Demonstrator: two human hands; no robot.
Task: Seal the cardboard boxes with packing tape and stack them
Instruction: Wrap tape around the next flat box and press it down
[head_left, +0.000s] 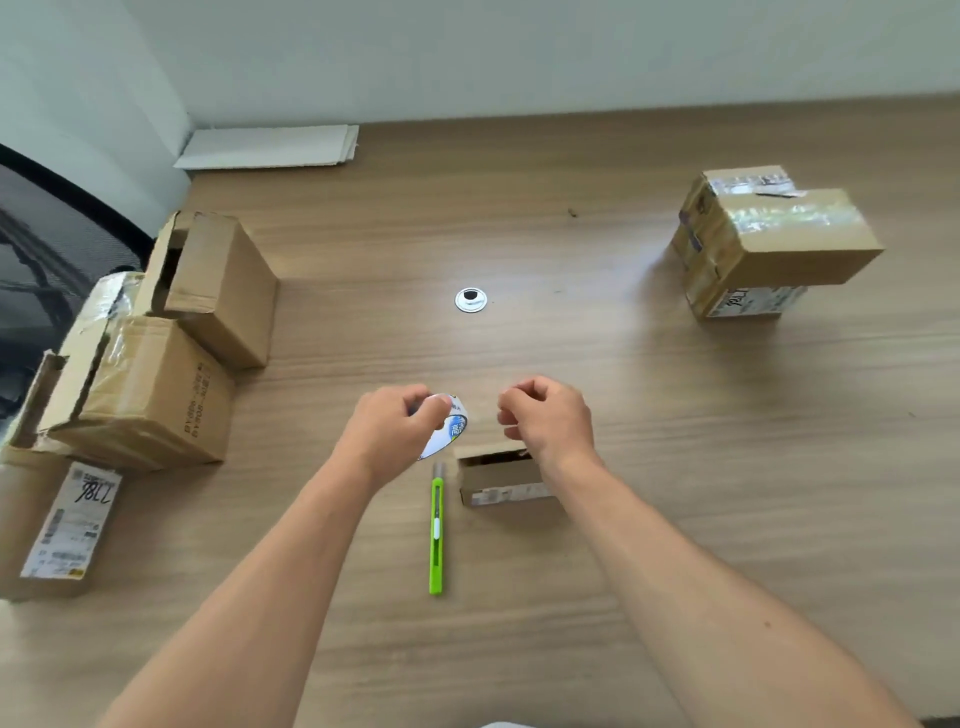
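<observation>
Our left hand (400, 423) grips the packing tape roll (453, 422); our right hand (548, 418), just beside it, is curled, though whether it pinches anything we cannot tell. The small open cardboard box (498, 480) sits under the right wrist, nearer us.

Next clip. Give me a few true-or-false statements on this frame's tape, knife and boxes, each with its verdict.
1. The left hand grips the white-labelled roll of packing tape. True.
2. The green utility knife lies on top of a box. False: it lies flat on the wooden table, and neither hand touches it.
3. Two taped brown cardboard boxes are stacked at the far right. True.
4. The small brown cardboard box beside the knife is taped shut. False: its top is open.
</observation>
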